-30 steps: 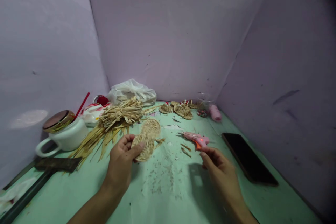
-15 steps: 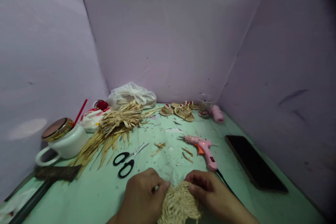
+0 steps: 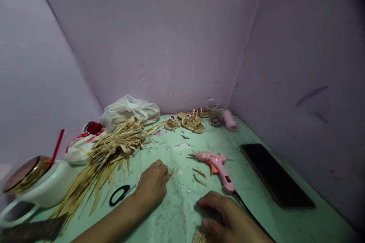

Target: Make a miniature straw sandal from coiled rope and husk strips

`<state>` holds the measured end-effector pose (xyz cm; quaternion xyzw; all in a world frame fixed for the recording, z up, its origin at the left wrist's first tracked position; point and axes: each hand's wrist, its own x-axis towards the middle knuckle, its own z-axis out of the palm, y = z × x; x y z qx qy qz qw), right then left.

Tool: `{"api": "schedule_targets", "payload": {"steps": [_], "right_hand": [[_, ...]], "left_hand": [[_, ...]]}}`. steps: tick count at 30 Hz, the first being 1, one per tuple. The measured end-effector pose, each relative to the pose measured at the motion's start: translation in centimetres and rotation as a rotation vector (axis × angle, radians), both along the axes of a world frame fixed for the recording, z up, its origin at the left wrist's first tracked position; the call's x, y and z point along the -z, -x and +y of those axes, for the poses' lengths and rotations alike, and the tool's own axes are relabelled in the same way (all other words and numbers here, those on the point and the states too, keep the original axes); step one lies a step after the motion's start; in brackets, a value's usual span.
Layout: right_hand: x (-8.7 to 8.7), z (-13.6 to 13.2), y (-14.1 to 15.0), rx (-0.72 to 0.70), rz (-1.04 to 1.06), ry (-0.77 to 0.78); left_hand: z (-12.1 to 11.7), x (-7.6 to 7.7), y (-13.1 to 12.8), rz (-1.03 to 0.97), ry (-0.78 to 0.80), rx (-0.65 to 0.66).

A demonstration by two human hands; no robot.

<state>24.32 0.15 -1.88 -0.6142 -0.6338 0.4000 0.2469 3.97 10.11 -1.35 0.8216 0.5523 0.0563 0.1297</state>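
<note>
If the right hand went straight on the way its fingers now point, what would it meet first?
Probably the left hand, across a stretch of green tabletop, though their heights are hard to judge.

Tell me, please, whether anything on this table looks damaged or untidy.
The pale, ragged patch near the pink glue gun stands out: the green tabletop seems torn there. Loose straw scraps lie beside the gun.

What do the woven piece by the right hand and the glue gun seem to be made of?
Woven piece: likely dried plant fibre, matte; it shows coarse tan strands.
Glue gun: probably hard plastic, smooth; even pink, moulded-looking body.
</note>
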Motion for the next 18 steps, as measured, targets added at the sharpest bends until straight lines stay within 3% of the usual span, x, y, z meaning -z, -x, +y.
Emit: {"api": "schedule_targets", "payload": {"steps": [2, 5, 9, 11, 14, 16, 18], "right_hand": [[0.0, 0.1, -0.4, 0.054, -0.01, 0.029], [0.0, 0.3, -1.1, 0.123, -0.034, 0.038], [-0.4, 0.6, -1.3, 0.138, -0.1, 0.028], [-0.7, 0.6, -1.2, 0.134, -0.125, 0.032], [-1.1, 0.5, -1.1, 0.163, -0.162, 0.015], [-1.3, 0.4, -1.2, 0.194, -0.18, 0.005], [-1.6, 0.3, -1.4, 0.213, -0.176, 0.001]], "left_hand": [[0.3, -0.1, -0.6, -0.001, -0.031, 0.041], [0.6, -1.0, -2.5, -0.129, -0.063, 0.221], [0.9, -1.3, -5.7, -0.188, 0.081, 0.467], [1.0, -0.8, -6.8, -0.104, 0.137, 0.453], [0.9, -0.3, -7.6, 0.038, 0.069, 0.416], [0.8, -0.8, -7.8, 0.122, -0.013, 0.435], [0.5, -2.4, -7.4, 0.198, -0.073, 0.438]]}}
